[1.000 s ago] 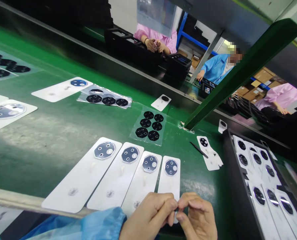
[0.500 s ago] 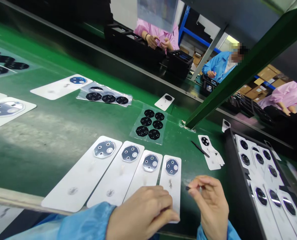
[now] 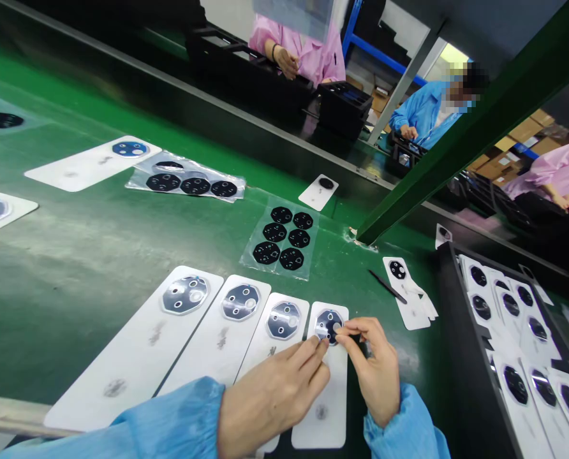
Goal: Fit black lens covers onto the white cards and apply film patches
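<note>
Four white phone back panels lie side by side on the green bench, each with a dark octagonal camera plate near its top. Both hands meet over the rightmost panel (image 3: 319, 408). My right hand (image 3: 371, 366) pinches thumb and forefinger at the right edge of its camera plate (image 3: 326, 322); what they hold is hidden. My left hand (image 3: 282, 386) reaches across the neighbouring panel (image 3: 284, 322), its fingers drawn together and tips at the plate's lower edge. Nothing can be made out between those fingertips.
A clear sheet of black octagonal stickers (image 3: 284, 237) lies beyond the panels, a bagged stack (image 3: 186, 182) left of it. Black tweezers (image 3: 387, 285) rest against a white panel (image 3: 406, 306). A black tray (image 3: 478, 382) of panels stands right. A green post (image 3: 432, 156) slants up. Co-workers sit opposite.
My right hand has moved left and up from beside the rightmost panel onto its camera plate; the small dark piece it pinched no longer shows. My left hand's fingertips have come up to the plate.
</note>
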### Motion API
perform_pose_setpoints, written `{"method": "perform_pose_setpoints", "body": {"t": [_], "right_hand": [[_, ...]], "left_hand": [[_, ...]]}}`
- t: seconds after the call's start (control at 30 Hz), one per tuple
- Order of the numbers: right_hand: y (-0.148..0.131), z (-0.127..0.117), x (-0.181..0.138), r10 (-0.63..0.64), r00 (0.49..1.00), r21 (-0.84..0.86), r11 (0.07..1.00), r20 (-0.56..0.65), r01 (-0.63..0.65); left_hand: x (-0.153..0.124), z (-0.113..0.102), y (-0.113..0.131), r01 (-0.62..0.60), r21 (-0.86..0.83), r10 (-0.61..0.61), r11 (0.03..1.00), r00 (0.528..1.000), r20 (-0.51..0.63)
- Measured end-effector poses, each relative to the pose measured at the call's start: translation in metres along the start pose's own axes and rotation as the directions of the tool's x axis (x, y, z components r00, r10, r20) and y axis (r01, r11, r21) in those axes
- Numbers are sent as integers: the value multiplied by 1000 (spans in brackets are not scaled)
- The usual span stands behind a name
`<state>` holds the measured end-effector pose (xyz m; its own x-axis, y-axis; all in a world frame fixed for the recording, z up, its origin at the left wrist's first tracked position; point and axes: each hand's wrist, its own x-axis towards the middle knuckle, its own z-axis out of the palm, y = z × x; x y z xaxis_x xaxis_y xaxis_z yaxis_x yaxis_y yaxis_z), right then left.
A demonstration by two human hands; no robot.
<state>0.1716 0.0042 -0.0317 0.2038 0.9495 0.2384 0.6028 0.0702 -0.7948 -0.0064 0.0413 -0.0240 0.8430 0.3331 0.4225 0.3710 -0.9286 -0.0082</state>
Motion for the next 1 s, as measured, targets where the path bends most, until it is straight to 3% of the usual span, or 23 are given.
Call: {"method": "perform_pose_setpoints", "body": {"t": [0.27,0.6,0.8,1.0], "right_hand": [[2,1,0,-53,998,-73,996,20,54],[-6,2,2,-286,952,-262,915,111,306],[-5,1,3,-206,977,-257,942,58,214],[-5,1,3,-206,973,-278,933,109,229]], "left_hand": [[-2,6,1,15,-18,-14,1000,999,49],[2,1,1,37,-6,-37,999,998,59],[4,0,0,27,-8,-26,1000,996,89],[2,2,-2,-14,-5,15,1000,990,143]]}}
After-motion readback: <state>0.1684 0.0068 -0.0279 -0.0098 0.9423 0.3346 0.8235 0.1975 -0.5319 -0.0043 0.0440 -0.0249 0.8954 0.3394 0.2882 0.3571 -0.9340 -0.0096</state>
